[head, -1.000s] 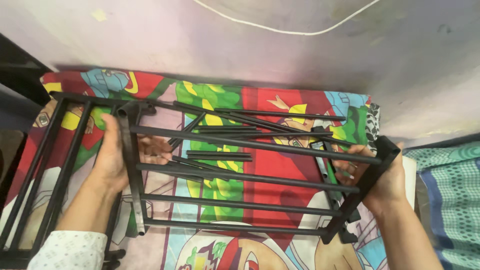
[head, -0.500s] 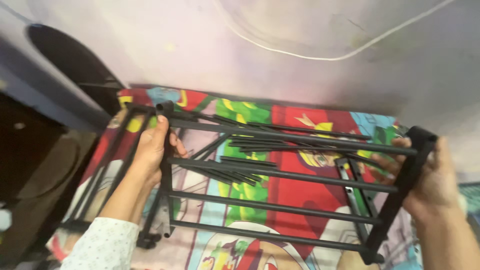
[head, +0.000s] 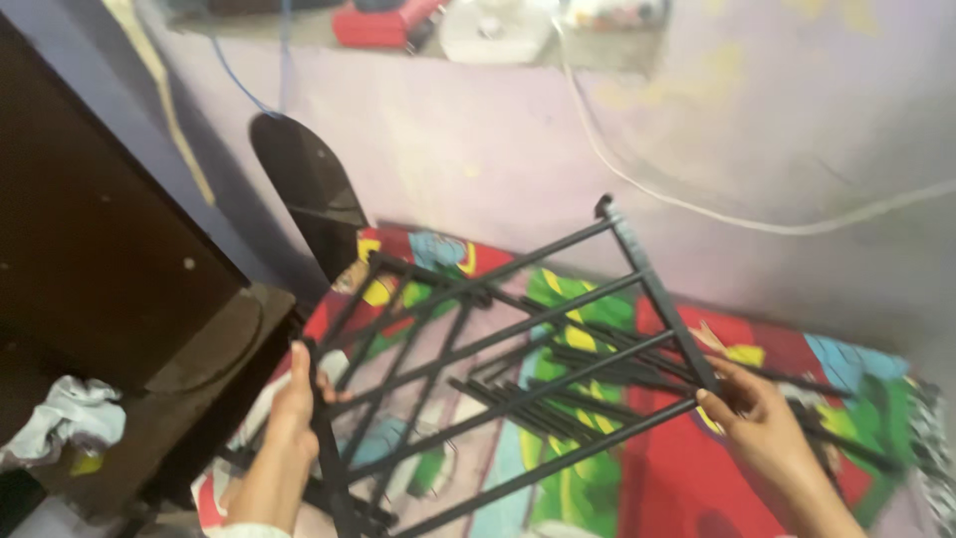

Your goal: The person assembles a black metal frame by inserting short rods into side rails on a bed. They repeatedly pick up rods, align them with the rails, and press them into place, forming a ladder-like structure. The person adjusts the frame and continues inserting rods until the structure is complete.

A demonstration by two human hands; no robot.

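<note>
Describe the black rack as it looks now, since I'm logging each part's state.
The rack is a black frame, seemingly metal: thin parallel rods between two thicker side bars. It is lifted and tilted, far corner highest, above a colourful cloth. The left hand grips one side bar, the right hand the other. Loose black rods lie beneath.

Black metal rack [head: 518,349] tilted above colourful mat [head: 637,468], gripped by left hand [head: 294,399] at one end bar, right hand [head: 752,413] at other. Loose black rods [head: 528,403] underneath. Dark cabinet [head: 100,249] left.
</note>
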